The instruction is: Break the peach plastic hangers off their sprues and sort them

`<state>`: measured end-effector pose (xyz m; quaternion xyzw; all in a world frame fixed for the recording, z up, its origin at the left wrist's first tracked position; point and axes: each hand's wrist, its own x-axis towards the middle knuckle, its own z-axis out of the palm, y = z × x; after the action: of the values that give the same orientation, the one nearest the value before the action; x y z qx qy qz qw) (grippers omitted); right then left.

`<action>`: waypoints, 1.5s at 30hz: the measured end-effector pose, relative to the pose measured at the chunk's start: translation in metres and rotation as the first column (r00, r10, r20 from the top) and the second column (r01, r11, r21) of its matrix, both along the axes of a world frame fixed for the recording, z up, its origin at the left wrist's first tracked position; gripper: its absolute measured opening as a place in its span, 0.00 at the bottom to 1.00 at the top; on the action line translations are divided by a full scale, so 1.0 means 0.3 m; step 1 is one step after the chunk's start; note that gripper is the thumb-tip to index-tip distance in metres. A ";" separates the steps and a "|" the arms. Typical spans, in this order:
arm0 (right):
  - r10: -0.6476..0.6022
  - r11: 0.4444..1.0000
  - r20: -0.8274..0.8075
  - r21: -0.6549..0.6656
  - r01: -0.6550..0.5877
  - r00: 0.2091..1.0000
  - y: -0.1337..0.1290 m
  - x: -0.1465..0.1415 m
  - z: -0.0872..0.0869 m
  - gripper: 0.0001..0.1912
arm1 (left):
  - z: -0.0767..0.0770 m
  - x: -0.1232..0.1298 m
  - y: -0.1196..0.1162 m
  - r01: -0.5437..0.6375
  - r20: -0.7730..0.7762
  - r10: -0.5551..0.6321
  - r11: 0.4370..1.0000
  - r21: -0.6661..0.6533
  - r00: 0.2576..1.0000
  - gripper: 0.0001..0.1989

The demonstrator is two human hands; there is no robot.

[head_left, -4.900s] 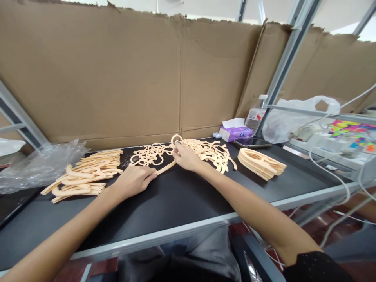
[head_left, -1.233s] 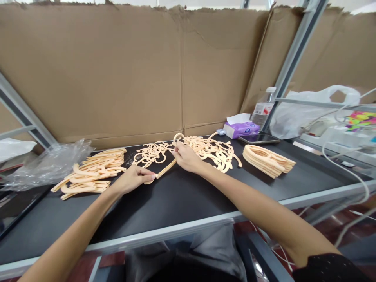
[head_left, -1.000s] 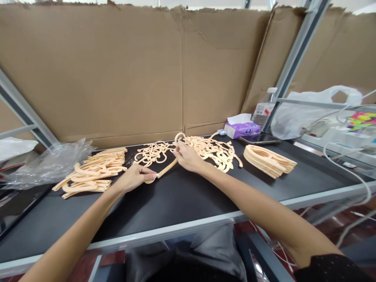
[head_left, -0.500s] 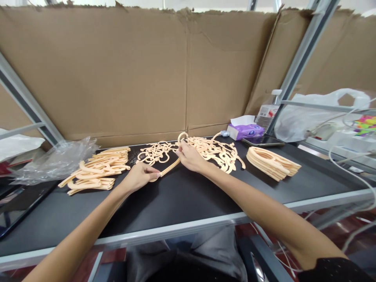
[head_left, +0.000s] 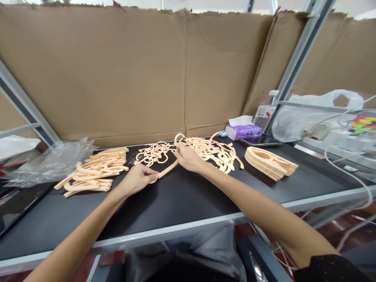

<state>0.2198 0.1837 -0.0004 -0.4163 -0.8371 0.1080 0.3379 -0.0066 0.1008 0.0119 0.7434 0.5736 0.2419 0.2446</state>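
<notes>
Both hands hold one beige plastic piece (head_left: 168, 169), a slim bar with a curved hook at its upper end, above the black table. My left hand (head_left: 139, 178) pinches its lower left end. My right hand (head_left: 187, 156) grips the other end, just below the hook (head_left: 179, 136). Behind my hands lie a pile of small curved beige parts (head_left: 153, 152) and a pile of larger hook-like parts (head_left: 225, 156). To the left rests a heap of beige bars (head_left: 95, 170). A neat stack of assembled-looking beige frames (head_left: 268, 162) sits on the right.
Clear plastic wrap (head_left: 55, 158) lies at the left beside a dark flat device (head_left: 22, 203). At the back right are a purple tissue pack (head_left: 243, 132), a phone (head_left: 261, 141), a bottle (head_left: 265, 113) and a white plastic bag (head_left: 302, 117). Cardboard (head_left: 117, 74) stands behind the table.
The whole view has shifted slightly. Both hands keep hold of the hooked piece in nearly the same pose, with my left fingers closed over more of its lower end.
</notes>
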 end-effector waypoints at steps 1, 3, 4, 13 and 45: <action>0.000 1.000 0.004 0.002 0.000 1.000 0.000 0.000 0.001 0.04 | -0.001 -0.001 -0.005 0.002 -0.012 -0.001 1.000 0.002 1.000 0.19; 0.005 1.000 0.000 0.005 -0.005 1.000 0.000 0.002 0.003 0.04 | 0.002 0.002 -0.015 -0.004 -0.031 0.004 1.000 0.002 1.000 0.19; 0.007 1.000 -0.006 0.008 -0.007 1.000 0.000 0.004 0.004 0.04 | 0.006 0.005 -0.020 -0.010 -0.030 0.010 1.000 -0.006 0.999 0.19; -0.003 1.000 -0.020 0.007 0.003 1.000 0.008 0.013 0.008 0.03 | 0.011 0.027 -0.040 -0.117 0.082 0.123 0.991 -0.068 0.989 0.18; -0.040 0.995 -0.126 0.085 0.051 0.991 -0.019 0.010 0.048 0.06 | -0.053 0.020 -0.011 -0.049 -0.336 0.263 0.846 0.531 0.905 0.14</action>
<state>0.2228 0.1781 0.0140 -0.4127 -0.8087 0.0890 0.4097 -0.0006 0.0976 -0.0041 0.7643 0.5858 0.2491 -0.1030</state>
